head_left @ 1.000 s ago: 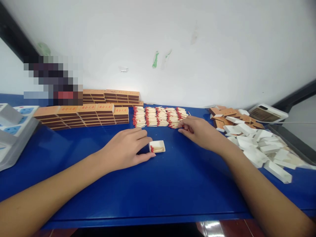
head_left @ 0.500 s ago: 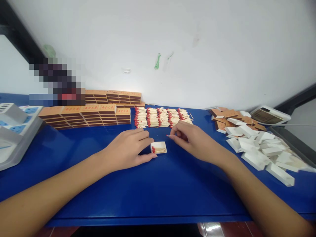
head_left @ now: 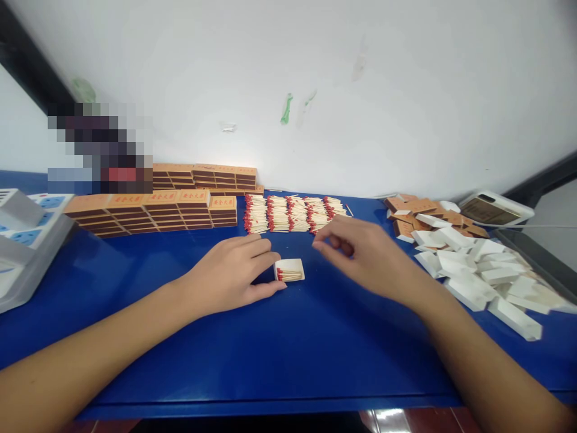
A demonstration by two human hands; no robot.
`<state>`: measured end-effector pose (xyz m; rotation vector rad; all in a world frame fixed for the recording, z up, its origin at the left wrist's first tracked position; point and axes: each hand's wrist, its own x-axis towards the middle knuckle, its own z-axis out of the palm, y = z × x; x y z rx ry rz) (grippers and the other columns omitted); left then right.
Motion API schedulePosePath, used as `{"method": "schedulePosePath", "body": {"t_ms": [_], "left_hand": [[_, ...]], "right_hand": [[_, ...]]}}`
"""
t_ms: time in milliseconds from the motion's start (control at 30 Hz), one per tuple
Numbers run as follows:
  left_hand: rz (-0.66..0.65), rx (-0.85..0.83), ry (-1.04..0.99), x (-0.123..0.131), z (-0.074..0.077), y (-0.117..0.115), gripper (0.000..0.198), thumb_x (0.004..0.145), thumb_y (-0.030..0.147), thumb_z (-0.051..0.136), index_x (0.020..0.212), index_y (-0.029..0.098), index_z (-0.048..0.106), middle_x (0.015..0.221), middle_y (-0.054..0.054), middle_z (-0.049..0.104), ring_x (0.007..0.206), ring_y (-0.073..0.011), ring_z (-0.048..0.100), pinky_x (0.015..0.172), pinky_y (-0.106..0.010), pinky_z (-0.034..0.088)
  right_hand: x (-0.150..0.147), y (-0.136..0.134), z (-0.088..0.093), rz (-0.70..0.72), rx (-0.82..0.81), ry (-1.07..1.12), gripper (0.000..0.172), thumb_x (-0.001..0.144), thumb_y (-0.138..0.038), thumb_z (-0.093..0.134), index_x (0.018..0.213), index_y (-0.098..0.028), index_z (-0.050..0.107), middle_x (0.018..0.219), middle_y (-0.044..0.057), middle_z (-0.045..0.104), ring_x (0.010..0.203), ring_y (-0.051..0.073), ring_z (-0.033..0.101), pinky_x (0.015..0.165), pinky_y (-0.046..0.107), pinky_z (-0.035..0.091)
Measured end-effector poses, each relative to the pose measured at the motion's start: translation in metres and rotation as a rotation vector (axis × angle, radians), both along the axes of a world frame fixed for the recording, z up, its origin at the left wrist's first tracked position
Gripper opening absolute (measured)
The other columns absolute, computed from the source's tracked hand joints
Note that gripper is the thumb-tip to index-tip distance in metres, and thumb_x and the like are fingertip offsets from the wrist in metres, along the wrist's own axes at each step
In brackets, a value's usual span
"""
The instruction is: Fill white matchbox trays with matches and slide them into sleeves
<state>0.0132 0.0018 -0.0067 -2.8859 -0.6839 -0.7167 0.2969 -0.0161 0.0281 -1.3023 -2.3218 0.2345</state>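
Observation:
A small white matchbox tray (head_left: 296,264) lies on the blue table with several red-headed matches (head_left: 288,275) along its near side. My left hand (head_left: 238,267) holds the tray by its left end, fingers at the far corner and thumb at the near one. To the right of the tray, apart from it, my right hand (head_left: 356,249) hovers with thumb and forefinger pinched together. No match shows between those fingertips; whether they hold anything is hidden. Just behind the right hand lie loose matches (head_left: 295,213) in several side-by-side piles, heads mostly to the left.
Stacked orange matchboxes (head_left: 155,213) stand at the left. A white power strip (head_left: 40,252) lies at the far left. On the right are a heap of white trays (head_left: 469,270), orange sleeves (head_left: 417,210) and a phone-like object (head_left: 496,207). A white wall (head_left: 288,60) rises behind.
The match whose red head stuck out of my right fingertips no longer shows there. The right hand has shifted slightly right. The matches in the tray look slightly rearranged; my left hand stays put.

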Motion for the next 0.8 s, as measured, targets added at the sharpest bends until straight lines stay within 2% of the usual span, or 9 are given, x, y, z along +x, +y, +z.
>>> {"method": "schedulePosePath", "body": {"t_ms": [67,133,300,567,800], "left_hand": [[0.001,-0.002,0.005,0.000,0.000,-0.001,0.033,0.106,0.046,0.063,0.111,0.015,0.075,0.089,-0.004,0.069,0.080,-0.0187,0.065,0.073,-0.032,0.052],[-0.002,-0.003,0.012,0.000,0.000,-0.001,0.034,0.107,0.047,0.062,0.112,0.015,0.075,0.090,-0.005,0.070,0.081,-0.0186,0.065,0.073,-0.032,0.052],[-0.004,-0.001,0.012,0.000,-0.001,0.000,0.034,0.107,0.046,0.062,0.113,0.015,0.075,0.090,-0.005,0.070,0.081,-0.0186,0.066,0.073,-0.032,0.052],[-0.015,0.013,-0.001,0.001,0.000,-0.001,0.033,0.106,0.045,0.064,0.111,0.014,0.076,0.089,-0.004,0.069,0.079,-0.0188,0.064,0.072,-0.033,0.051],[-0.002,-0.011,0.011,0.000,0.001,0.000,0.033,0.105,0.044,0.065,0.112,0.013,0.076,0.091,-0.004,0.070,0.082,-0.0199,0.066,0.073,-0.034,0.052]], "right_hand": [[0.021,0.009,0.006,-0.116,0.053,-0.079,0.017,0.103,-0.029,0.058,0.092,-0.022,0.068,0.083,0.005,0.068,0.071,0.019,0.059,0.065,0.033,0.042],[0.044,0.018,0.008,-0.189,0.040,-0.159,0.019,0.100,-0.031,0.059,0.086,-0.022,0.069,0.080,0.007,0.069,0.070,0.021,0.060,0.063,0.034,0.041],[0.077,0.035,0.001,-0.202,-0.115,-0.219,0.015,0.093,-0.029,0.062,0.088,-0.023,0.075,0.082,0.007,0.073,0.070,0.022,0.063,0.062,0.033,0.045],[0.073,0.038,-0.010,-0.221,-0.252,-0.248,0.014,0.092,-0.023,0.060,0.088,-0.022,0.074,0.083,0.005,0.073,0.070,0.020,0.065,0.063,0.032,0.046],[0.063,0.031,-0.005,-0.151,-0.149,-0.208,0.017,0.097,-0.029,0.055,0.090,-0.023,0.069,0.085,0.006,0.071,0.071,0.021,0.063,0.063,0.032,0.045]]}}
